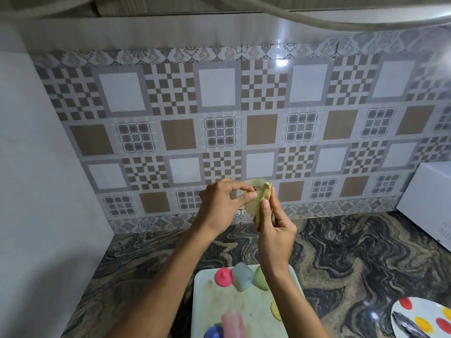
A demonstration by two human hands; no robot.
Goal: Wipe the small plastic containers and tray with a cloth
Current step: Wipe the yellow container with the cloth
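Note:
My left hand (220, 203) holds a small pale yellow plastic container (252, 206) up in front of the tiled wall, pinching its rim. My right hand (275, 230) presses a folded yellowish cloth (264, 195) against the container's right side. Below my arms a pale green tray (219, 298) lies on the counter. On it sit a pink container (223, 276), a light blue one (241, 276), a green one (260, 279) partly behind my right wrist, a yellow lid (275, 311), a pale pink container (233, 323) and a blue piece (213, 332) at the bottom edge.
The counter (341, 252) is dark swirled marble. A white box-like appliance (429, 198) stands at the right. A white plate with red and yellow spots (424, 318) lies at the lower right. A plain white wall (36, 167) closes off the left side.

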